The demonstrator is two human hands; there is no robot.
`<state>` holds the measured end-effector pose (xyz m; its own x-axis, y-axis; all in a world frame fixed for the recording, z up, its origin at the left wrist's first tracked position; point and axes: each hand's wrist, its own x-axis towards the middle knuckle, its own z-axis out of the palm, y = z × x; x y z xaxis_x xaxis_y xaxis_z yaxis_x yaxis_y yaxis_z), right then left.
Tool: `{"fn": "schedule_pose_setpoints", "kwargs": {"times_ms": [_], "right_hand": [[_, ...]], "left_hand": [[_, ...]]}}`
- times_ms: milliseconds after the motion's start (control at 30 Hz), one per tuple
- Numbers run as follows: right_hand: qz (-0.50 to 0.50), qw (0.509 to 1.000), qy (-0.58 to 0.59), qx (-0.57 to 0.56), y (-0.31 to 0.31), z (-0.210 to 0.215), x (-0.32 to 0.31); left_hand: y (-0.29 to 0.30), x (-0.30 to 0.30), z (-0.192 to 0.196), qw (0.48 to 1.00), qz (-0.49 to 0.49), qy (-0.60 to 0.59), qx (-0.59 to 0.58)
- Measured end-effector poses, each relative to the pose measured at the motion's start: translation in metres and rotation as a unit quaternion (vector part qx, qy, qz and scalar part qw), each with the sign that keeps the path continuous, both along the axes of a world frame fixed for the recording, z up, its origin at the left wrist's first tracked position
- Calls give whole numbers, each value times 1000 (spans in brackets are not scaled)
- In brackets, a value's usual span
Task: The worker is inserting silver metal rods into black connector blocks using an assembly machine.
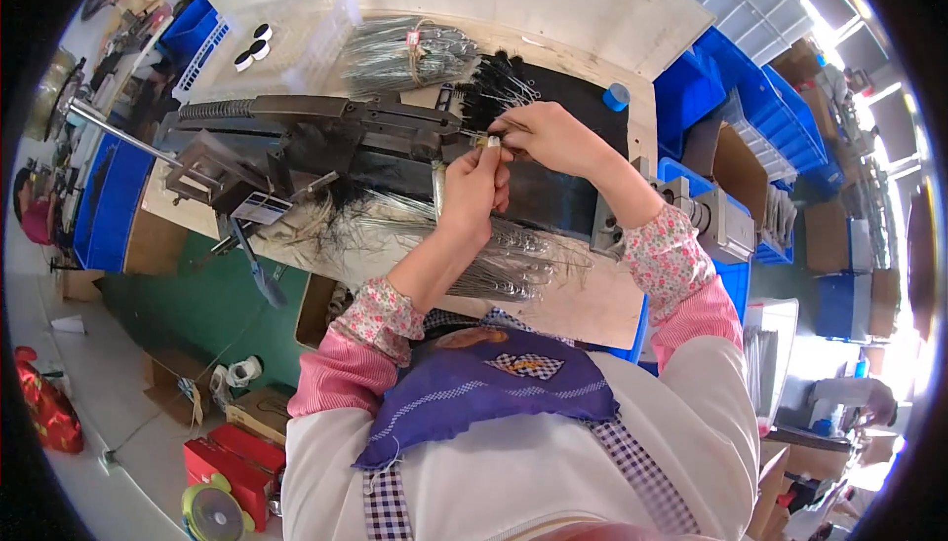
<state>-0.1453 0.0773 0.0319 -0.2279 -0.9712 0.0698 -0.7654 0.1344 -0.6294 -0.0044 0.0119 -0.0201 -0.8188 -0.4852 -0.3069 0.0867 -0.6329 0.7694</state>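
Note:
My left hand (470, 190) is closed at the tip of a long dark metal machine arm (395, 118), its raised thumb showing something pale around the end. My right hand (553, 138) meets it there, fingers pinched together. Whatever the fingers of either hand hold is too small and covered to make out. Just beyond the hands lie several black-bristled brushes (491, 82) with looped wire handles. A tied bundle of silvery wires (405, 55) rests behind the arm. More looped wires (509, 270) are spread on the near side of the bench, below my left hand.
A translucent plastic crate (321, 57) holding black-and-white round pieces (259, 49) stands at the back left. A blue cap-like cylinder (616, 97) sits on the wooden bench (592, 304). Blue bins (780, 112) stack at right. Another person (138, 3) sits far left.

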Motion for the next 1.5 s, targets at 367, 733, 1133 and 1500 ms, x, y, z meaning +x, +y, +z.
{"fn": "schedule_pose_setpoints", "kwargs": {"times_ms": [367, 733, 1133, 1500], "right_hand": [[-57, 946, -310, 74, 0, 13, -14], [-97, 947, 265, -151, 31, 19, 13], [-80, 986, 78, -122, 7, 10, 10], [-82, 980, 153, -102, 10, 18, 16]], "left_hand": [[-7, -2, -8, 995, -88, 44, -22], [-20, 3, 12, 937, -38, 190, 291], [-12, 18, 14, 957, 5, 174, 231], [-10, 16, 11, 954, -9, 187, 233]]}}
